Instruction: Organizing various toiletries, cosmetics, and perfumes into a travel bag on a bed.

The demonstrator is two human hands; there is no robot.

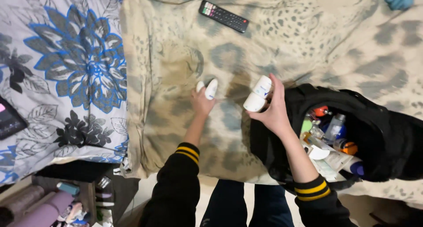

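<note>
White roll-on bottle gripped in right hand | left hand closed around small white bottle on leopard-print blanket | open black bag of toiletries beside.

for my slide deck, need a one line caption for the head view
Left hand sets a white bottle on the bed; right hand lifts another beside an open black bag.

A small white bottle with a rounded top lies angled on the spotted beige blanket, centre. Right of it, a larger white cylindrical bottle tilts above the blanket, off the cloth.
</note>
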